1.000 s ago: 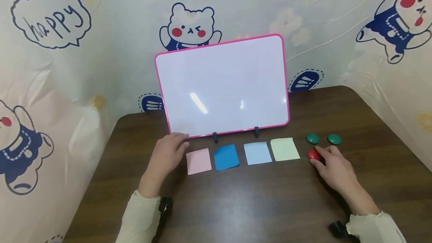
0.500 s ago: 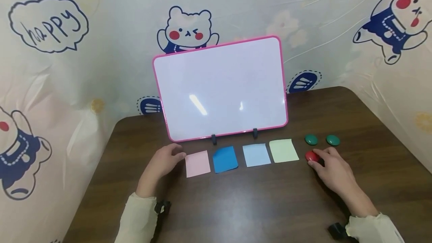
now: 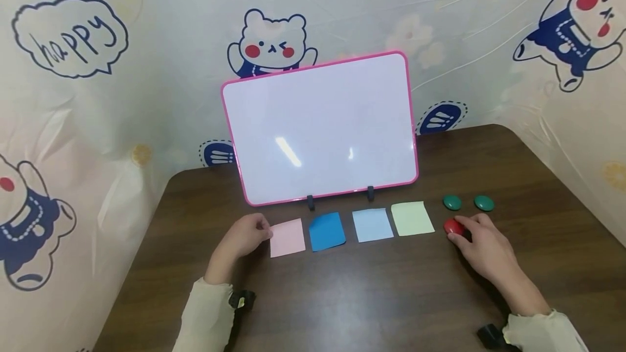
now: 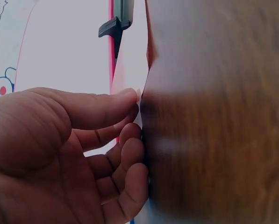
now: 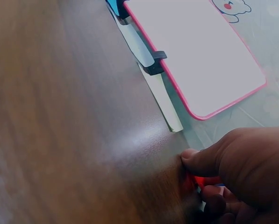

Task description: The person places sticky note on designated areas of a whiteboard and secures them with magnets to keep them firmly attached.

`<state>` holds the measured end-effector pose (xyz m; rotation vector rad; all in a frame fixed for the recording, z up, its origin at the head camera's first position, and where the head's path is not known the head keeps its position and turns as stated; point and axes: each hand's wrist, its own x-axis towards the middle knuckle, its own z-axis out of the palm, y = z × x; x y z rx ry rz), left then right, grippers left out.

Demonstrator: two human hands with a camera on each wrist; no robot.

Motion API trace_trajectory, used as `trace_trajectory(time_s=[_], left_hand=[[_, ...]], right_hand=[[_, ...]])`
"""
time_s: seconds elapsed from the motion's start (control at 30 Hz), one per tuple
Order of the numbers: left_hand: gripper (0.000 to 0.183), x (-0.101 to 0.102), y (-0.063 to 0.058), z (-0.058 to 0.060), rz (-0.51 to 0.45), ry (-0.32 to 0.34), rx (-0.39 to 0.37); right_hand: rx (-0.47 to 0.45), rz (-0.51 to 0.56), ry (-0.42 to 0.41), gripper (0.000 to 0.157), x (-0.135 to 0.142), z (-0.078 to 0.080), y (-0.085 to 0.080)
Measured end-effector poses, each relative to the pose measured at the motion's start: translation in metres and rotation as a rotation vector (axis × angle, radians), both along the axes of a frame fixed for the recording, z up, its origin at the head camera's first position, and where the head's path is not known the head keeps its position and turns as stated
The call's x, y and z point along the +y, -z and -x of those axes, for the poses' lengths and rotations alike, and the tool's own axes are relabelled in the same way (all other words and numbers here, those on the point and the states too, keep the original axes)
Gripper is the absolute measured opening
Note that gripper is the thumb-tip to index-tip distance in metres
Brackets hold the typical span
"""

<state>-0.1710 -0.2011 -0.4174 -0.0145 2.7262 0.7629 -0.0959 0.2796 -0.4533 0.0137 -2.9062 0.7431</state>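
At the left of a row of paper squares lies a pink sticky note [image 3: 287, 238]. My left hand [image 3: 243, 236] pinches its left edge between thumb and forefinger; in the left wrist view the thumb [image 4: 102, 108] meets the fingertip at the paper, the other fingers curled below. On the right, my right hand [image 3: 489, 246] holds a round red magnet [image 3: 454, 226] between thumb and fingers on the table. The right wrist view shows the thumb [image 5: 207, 161] over the red magnet [image 5: 190, 182], partly hidden. Two green magnets [image 3: 452, 202] sit just behind it.
A pink-framed whiteboard [image 3: 323, 129] leans upright on black stand feet [image 3: 311, 202] behind the notes. A dark blue note [image 3: 327, 231], a light blue note [image 3: 373, 225] and a pale green note [image 3: 412, 218] continue the row on the brown table [image 3: 371, 297]. A printed curtain hangs behind.
My left hand has come down from the whiteboard's lower left corner to the pink note's edge and now pinches it. My right hand stays on the red magnet.
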Motion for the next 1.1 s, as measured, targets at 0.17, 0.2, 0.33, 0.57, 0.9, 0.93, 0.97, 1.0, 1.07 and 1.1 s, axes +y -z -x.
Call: trace_trajectory(time_s=[0.17, 0.2, 0.33, 0.57, 0.9, 0.93, 0.97, 1.0, 1.07, 1.1], left_hand=[[0.007, -0.0004, 0.001, -0.0004, -0.03, -0.004, -0.003], [0.008, -0.0006, 0.0009, -0.0007, -0.04, -0.007, -0.003], [0.01, -0.0006, 0.0009, -0.0003, -0.077, -0.029, 0.013], [0.013, -0.0029, 0.0002, 0.0013, -0.124, -0.067, 0.05], [0.013, -0.0023, -0.0006, 0.0027, -0.191, -0.125, 0.108], [0.014, -0.0021, -0.0008, 0.0027, -0.203, -0.132, 0.107], [0.014, -0.0019, -0.001, 0.0027, -0.214, -0.139, 0.108], [0.015, -0.0018, -0.0013, 0.0028, -0.225, -0.145, 0.111], [0.016, -0.0015, -0.0015, 0.0033, -0.243, -0.15, 0.121], [0.016, -0.0013, -0.0016, 0.0036, -0.249, -0.15, 0.126]], right_hand=[[0.003, 0.004, -0.002, 0.046, 0.0004, -0.0001, 0.0019], [0.002, 0.004, -0.001, 0.047, 0.0004, -0.0001, 0.0024], [-0.007, 0.007, 0.002, 0.047, -0.0003, -0.0003, 0.0034], [-0.004, 0.007, 0.001, 0.046, -0.0019, -0.0006, 0.0019], [-0.006, 0.011, 0.004, 0.045, -0.0016, -0.0014, -0.0006], [-0.005, 0.011, 0.003, 0.045, -0.0015, -0.0015, -0.0007], [-0.004, 0.011, 0.003, 0.045, -0.0014, -0.0016, -0.0008], [-0.004, 0.011, 0.002, 0.045, -0.0013, -0.0016, -0.0009], [-0.003, 0.012, 0.003, 0.045, -0.0011, -0.0017, -0.001], [-0.002, 0.013, 0.003, 0.045, -0.001, -0.0018, -0.0009]])
